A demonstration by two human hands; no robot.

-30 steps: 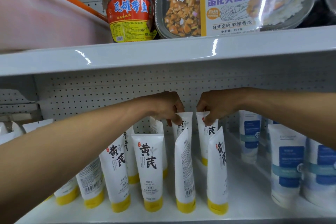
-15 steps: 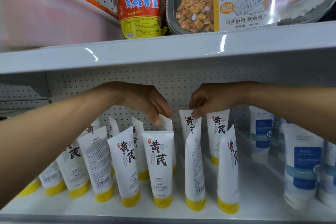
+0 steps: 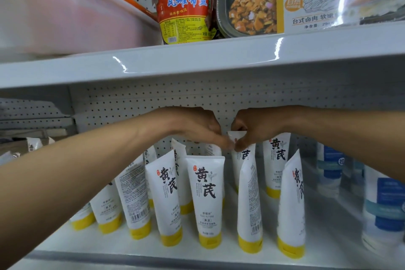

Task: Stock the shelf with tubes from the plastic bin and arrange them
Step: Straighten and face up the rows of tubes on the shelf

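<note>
Both hands, left hand (image 3: 197, 129) and right hand (image 3: 252, 129), are pinching 1 white yellow-capped plastic tube (image 3: 242, 160) near the shelf's (image 3: 328, 237) back edge, needing gentle squaring.

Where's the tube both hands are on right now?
In the head view, the pinched tube stands in the back row, centre-right, its top seam gripped by the left hand and right hand, just left of another back-row tube.

Single head view, close, facing forward into shelf (image 3: 197, 254) bay

One jar (image 3: 183, 4), two hands (image 3: 192, 126).
</note>
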